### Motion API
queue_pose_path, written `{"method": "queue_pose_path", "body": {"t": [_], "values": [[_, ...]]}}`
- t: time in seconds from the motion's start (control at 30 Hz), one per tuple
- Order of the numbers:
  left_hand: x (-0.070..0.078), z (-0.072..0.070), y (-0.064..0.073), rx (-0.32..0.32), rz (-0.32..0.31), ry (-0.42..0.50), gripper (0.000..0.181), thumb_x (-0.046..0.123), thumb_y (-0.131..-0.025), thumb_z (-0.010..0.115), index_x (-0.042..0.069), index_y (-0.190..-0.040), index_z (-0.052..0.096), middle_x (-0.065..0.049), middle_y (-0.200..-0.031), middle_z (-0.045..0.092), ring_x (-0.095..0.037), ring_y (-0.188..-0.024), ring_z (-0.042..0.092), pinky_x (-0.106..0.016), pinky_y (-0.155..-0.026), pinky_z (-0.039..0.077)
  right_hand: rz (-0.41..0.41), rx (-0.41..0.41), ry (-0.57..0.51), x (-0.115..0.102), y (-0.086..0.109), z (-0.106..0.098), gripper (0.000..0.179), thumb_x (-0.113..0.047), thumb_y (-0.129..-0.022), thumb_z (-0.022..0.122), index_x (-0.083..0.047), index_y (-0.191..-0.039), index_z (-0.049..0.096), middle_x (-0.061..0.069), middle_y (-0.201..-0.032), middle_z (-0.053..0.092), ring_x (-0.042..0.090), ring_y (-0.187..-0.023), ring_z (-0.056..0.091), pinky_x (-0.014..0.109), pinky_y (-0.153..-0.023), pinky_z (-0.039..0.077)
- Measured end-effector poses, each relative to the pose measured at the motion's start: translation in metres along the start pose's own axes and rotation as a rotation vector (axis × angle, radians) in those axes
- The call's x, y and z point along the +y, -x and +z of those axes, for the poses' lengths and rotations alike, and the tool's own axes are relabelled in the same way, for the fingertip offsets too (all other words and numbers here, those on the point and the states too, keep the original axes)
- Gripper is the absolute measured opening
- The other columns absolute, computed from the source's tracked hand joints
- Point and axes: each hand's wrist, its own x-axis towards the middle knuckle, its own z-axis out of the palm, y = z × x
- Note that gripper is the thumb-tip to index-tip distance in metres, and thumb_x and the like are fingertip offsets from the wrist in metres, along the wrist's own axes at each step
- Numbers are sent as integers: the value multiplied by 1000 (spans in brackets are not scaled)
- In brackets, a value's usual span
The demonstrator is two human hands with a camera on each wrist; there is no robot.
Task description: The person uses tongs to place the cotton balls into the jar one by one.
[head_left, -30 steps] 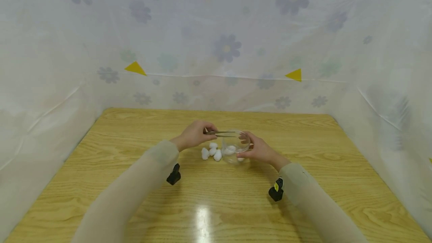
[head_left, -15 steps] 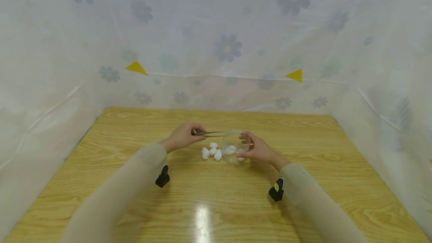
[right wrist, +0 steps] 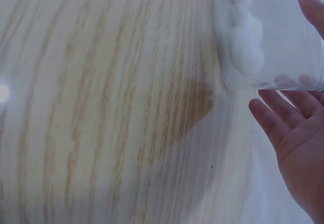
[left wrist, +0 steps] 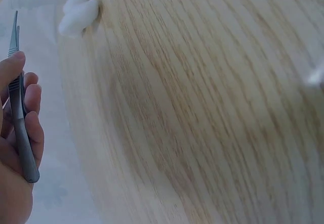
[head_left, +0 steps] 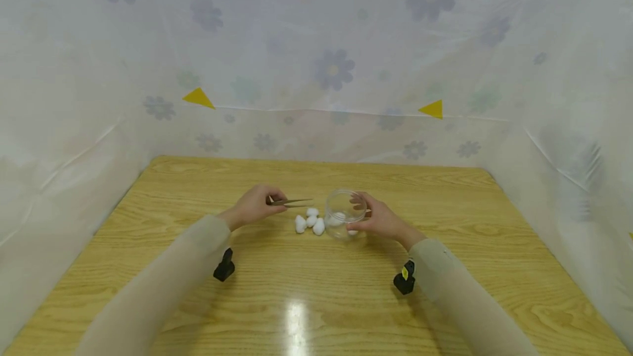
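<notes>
In the head view my left hand [head_left: 258,202] holds metal tweezers [head_left: 292,202] left of the jar, their tips apart with nothing between them. The left wrist view shows thumb and fingers gripping the grey tweezers [left wrist: 18,102]. My right hand [head_left: 379,217] grips a clear, open-topped jar [head_left: 346,207], thumb on the near side and fingers round the far side. Several white cotton balls [head_left: 311,221] lie in a cluster on the table just left of the jar. More cotton balls [right wrist: 246,47] show through the jar's wall low down in the right wrist view.
A wood-grain table [head_left: 316,301] carries everything. Pale curtains [head_left: 316,43] with a flower print stand behind it and at both sides. Small black devices [head_left: 225,265] hang at both wrists.
My left hand has drawn back to the left with the tweezers, whose tips have left the space over the jar's mouth. The right hand and jar have stayed put.
</notes>
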Motion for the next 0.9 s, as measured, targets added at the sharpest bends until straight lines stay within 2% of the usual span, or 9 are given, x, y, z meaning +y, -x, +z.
{"method": "queue_pose_path", "body": {"t": [0.3, 0.6, 0.8, 0.9], "values": [[-10, 1, 8, -33, -5, 17, 15, 17, -88, 66, 9, -100, 69, -4, -86, 67, -21, -69, 62, -27, -60, 47, 4, 3, 7, 2, -2, 0, 86, -30, -81, 74, -7, -147, 24, 18, -144, 39, 35, -128, 42, 50, -102, 38], [-20, 4, 15, -32, -15, -18, 14, 18, -87, 67, 10, -98, 69, -2, -84, 66, -13, -66, 58, -26, -59, 46, -3, 4, 11, 1, -2, 0, 87, -31, -80, 74, -7, -147, 24, 19, -144, 39, 35, -128, 43, 49, -102, 39], [-21, 6, 19, -33, -44, -25, 15, 18, -87, 67, 10, -99, 69, -2, -85, 66, -9, -67, 56, -26, -60, 46, 3, 6, 20, 3, -3, 2, 84, -22, -83, 72, -6, -148, 22, 20, -145, 38, 36, -128, 42, 50, -102, 39], [-22, 8, 20, -42, -55, -32, 15, 18, -87, 67, 10, -100, 69, -2, -86, 66, -8, -68, 57, -25, -60, 46, 9, 1, 12, -6, 0, 1, 82, -16, -84, 71, -2, -147, 21, 24, -145, 36, 39, -128, 41, 52, -102, 38]]}}
